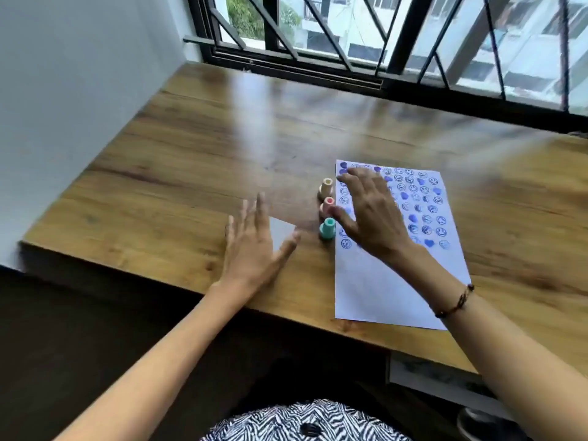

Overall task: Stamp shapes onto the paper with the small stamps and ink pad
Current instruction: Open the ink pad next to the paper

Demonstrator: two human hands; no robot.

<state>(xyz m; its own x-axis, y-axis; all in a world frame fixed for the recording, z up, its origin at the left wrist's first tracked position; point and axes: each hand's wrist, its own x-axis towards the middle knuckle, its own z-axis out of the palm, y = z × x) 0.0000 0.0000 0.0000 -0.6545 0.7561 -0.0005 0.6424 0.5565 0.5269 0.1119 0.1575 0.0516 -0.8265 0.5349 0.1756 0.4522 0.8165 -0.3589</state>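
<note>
A white paper [375,291] lies on the wooden table, its upper half covered with blue smiley and heart prints. Three small stamps stand in a column along its left edge: a peach stamp [326,187], a pink stamp [327,206] and a teal stamp [328,228]. My right hand [370,214] hovers flat over the paper's left part, fingers spread, thumb beside the pink stamp, holding nothing. My left hand [254,246] is spread over a small white square [281,234], probably the closed ink pad, partly hiding it.
The wooden table [178,173] has its left edge near a white wall and its near edge by my lap. A barred window runs along the far side. A grey object sits under the table at lower right.
</note>
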